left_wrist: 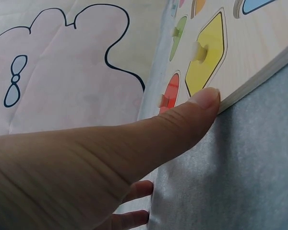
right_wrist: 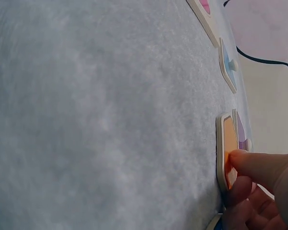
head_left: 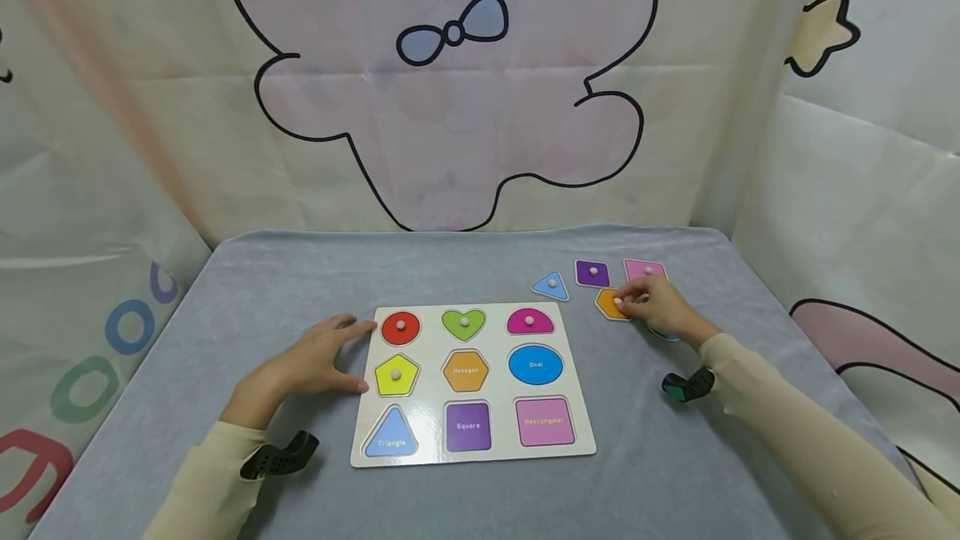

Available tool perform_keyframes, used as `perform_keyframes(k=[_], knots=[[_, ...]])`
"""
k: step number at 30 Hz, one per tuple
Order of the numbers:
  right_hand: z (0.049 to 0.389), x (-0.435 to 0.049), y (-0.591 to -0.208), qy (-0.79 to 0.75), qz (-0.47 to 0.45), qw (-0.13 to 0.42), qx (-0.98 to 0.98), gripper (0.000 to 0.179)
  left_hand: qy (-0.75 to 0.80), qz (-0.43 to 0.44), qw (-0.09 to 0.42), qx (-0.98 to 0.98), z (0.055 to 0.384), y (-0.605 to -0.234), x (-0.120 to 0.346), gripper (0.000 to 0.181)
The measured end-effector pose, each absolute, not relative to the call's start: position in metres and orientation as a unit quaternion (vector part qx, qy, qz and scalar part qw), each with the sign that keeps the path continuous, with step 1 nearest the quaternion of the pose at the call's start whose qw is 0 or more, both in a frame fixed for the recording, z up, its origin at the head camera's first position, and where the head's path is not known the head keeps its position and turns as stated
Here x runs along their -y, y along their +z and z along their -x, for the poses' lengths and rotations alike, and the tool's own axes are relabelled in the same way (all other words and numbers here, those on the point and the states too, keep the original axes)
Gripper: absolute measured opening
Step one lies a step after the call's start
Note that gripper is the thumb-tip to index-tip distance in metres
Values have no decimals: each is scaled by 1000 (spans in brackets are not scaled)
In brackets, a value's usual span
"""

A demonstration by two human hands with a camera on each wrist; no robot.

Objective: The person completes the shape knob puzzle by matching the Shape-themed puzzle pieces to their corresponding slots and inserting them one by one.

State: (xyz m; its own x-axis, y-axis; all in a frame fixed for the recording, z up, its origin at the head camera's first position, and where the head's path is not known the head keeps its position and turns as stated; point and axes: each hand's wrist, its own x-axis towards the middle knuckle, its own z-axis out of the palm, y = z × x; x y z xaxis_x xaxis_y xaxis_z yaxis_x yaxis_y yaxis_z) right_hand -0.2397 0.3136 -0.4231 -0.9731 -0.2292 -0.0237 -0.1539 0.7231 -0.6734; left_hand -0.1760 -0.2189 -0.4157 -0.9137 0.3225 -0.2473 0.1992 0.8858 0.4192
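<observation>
Your right hand (head_left: 660, 307) pinches the orange hexagon piece (head_left: 609, 304) between fingers drawn together, seemingly by its knob (head_left: 617, 303), likely because flat edges offer little grip. The piece is off the puzzle board's (head_left: 431, 427) far right corner, 1 point facing left, long axis roughly left-right. Your left hand (head_left: 318, 357), fingers spread and holding nothing, touches the board's left edge, probably steadying it.

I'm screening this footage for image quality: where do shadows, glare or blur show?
Head view: soft shadows beside the left sleeve and right sleeve, pale glare on the board; left wrist view: a shadow on the cloth below the board's edge; right wrist view: cloth looks soft, shadowed near the right hand.
</observation>
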Motion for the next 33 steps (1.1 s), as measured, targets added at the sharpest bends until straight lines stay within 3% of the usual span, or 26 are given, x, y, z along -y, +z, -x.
perform_keyframes(k=[33], knots=[[230, -273, -402, -352, 140, 48, -924, 14, 199, -147, 158, -956, 173, -411, 220, 95]])
